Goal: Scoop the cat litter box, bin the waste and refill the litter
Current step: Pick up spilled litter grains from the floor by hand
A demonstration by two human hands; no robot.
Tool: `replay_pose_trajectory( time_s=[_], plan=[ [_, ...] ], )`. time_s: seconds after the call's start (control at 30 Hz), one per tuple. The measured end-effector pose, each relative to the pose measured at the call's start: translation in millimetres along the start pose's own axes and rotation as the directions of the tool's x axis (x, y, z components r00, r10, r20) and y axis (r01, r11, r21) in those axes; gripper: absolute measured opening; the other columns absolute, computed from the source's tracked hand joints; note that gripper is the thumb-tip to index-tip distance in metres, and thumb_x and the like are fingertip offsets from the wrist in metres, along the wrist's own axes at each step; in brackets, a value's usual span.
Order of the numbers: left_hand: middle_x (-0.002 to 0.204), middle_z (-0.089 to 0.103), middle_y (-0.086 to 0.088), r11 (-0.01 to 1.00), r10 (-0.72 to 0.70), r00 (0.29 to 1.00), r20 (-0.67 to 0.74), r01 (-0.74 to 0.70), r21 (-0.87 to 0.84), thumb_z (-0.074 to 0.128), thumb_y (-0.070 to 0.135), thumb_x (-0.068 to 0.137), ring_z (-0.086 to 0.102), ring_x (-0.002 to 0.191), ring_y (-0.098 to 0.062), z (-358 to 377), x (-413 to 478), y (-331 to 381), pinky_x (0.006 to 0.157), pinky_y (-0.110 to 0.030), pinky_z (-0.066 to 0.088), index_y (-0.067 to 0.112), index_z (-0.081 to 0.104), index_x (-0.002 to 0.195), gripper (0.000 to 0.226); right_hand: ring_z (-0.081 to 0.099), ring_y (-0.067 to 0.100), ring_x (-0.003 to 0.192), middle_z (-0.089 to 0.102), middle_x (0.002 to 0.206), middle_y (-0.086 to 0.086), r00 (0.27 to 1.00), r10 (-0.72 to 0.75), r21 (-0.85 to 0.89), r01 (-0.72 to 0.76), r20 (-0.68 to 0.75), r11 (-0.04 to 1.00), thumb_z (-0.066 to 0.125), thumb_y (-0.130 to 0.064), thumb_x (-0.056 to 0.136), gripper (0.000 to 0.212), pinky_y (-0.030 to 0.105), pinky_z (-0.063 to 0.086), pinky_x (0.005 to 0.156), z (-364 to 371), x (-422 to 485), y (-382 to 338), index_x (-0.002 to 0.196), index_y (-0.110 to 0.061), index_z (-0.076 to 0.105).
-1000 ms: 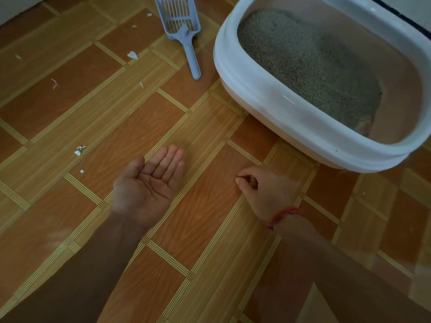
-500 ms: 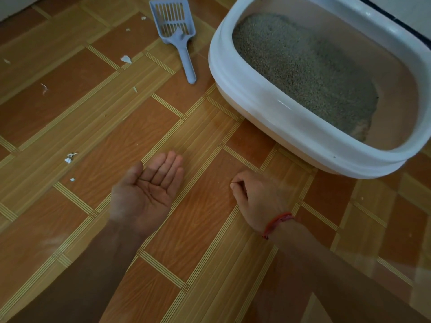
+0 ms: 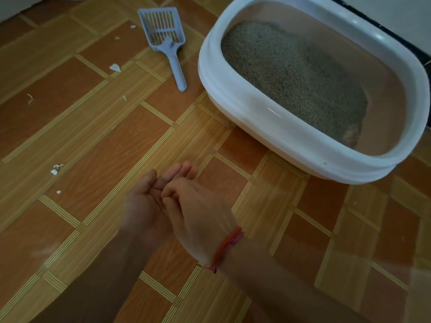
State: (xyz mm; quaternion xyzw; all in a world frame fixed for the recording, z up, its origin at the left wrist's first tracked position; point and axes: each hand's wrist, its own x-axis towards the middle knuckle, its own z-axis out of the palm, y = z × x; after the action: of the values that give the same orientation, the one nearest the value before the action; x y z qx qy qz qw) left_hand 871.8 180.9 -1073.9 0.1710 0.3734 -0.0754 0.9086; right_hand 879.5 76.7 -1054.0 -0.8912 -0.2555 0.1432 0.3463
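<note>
- Looking down from the head camera, two bare forearms reach forward over a floor of orange-brown, wood-patterned tiles.
- The left hand lies palm up, low over the floor, its fingers straight, close together and relaxed, pointing away from the person.
- Nothing can be made out in the left palm; the hand is a little blurred.
- The right hand sits over the left palm with its back toward the camera, covering much of that palm.
- The right hand's fingers are bent and bunched, their tips down against the left palm and fingers.
- Whether those fingertips pinch anything cannot be told, since they point away from the camera.
- A red thread bracelet circles the right wrist.
- The litter box, an oval tub with a broad white rim, stands on the floor ahead and to the right, well apart from both hands.
- Grey granular litter covers most of its bottom, with bare tub showing along the far and right sides.
- A brownish clump sits at the near right edge of the litter.
- The scoop, pale blue-grey with a slotted head, lies flat on the floor just left of the box, handle pointing toward the person, touched by neither hand.
- Small white scraps are scattered over the tiles to the left.
</note>
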Motion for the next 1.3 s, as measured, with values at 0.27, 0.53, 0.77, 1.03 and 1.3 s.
replay_pose_trajectory(
  time_s=[0.27, 0.53, 0.77, 1.03, 1.3],
  plan=[
    [0.116, 0.071, -0.016, 0.994, 0.031, 0.999, 0.009, -0.03, -0.109, 0.033, 0.03, 0.103, 0.07, 0.105, -0.028, -2, 3, 6, 0.083, -0.04, 0.059, -0.004, 0.077, 0.093, 0.056, 0.053, 0.002, 0.071, 0.062, 0.084, -0.011, 0.992, -0.017, -0.004, 0.017, -0.123, 1.0, 0.052, -0.034, 0.095, 0.016, 0.021, 0.049, 0.064, -8, -6, 16, 0.094, -0.023, 0.063],
    [0.115, 0.072, -0.014, 0.985, 0.114, 0.993, -0.008, -0.114, -0.127, 0.029, 0.029, 0.104, 0.071, 0.104, -0.027, -9, 3, 22, 0.082, -0.039, 0.06, -0.002, 0.078, 0.088, 0.061, 0.045, -0.009, 0.061, 0.042, 0.063, -0.026, 0.961, 0.231, -0.16, -0.255, -0.155, 0.954, 0.059, -0.026, 0.095, 0.009, 0.007, 0.031, 0.057, -35, -14, 73, 0.094, -0.027, 0.069],
    [0.116, 0.071, -0.014, 0.988, 0.111, 0.994, 0.006, -0.11, -0.112, 0.028, 0.03, 0.105, 0.07, 0.105, -0.027, -10, 1, 21, 0.087, -0.039, 0.058, -0.002, 0.078, 0.09, 0.062, 0.041, -0.009, 0.063, 0.045, 0.07, -0.024, 0.974, 0.173, -0.161, -0.196, -0.145, 0.967, 0.067, -0.026, 0.09, 0.006, 0.007, 0.031, 0.061, -19, -6, 78, 0.092, -0.025, 0.072],
    [0.117, 0.071, -0.014, 0.988, 0.107, 0.994, 0.01, -0.105, -0.109, 0.029, 0.031, 0.104, 0.07, 0.105, -0.027, -13, 0, 21, 0.088, -0.04, 0.057, -0.002, 0.078, 0.091, 0.061, 0.046, -0.003, 0.066, 0.058, 0.076, -0.017, 0.986, 0.112, -0.221, -0.138, -0.123, 0.965, 0.065, -0.022, 0.09, 0.005, 0.008, 0.035, 0.059, -11, -2, 83, 0.088, -0.023, 0.069],
    [0.117, 0.071, -0.015, 0.989, 0.106, 0.994, 0.004, -0.105, -0.103, 0.028, 0.03, 0.105, 0.07, 0.105, -0.027, -14, 0, 20, 0.087, -0.04, 0.057, -0.002, 0.078, 0.091, 0.061, 0.058, 0.009, 0.07, 0.061, 0.082, -0.01, 0.987, 0.16, -0.328, -0.155, -0.011, 0.932, 0.048, -0.029, 0.098, 0.013, 0.028, 0.052, 0.061, -12, 3, 77, 0.096, -0.023, 0.06]
  ],
)
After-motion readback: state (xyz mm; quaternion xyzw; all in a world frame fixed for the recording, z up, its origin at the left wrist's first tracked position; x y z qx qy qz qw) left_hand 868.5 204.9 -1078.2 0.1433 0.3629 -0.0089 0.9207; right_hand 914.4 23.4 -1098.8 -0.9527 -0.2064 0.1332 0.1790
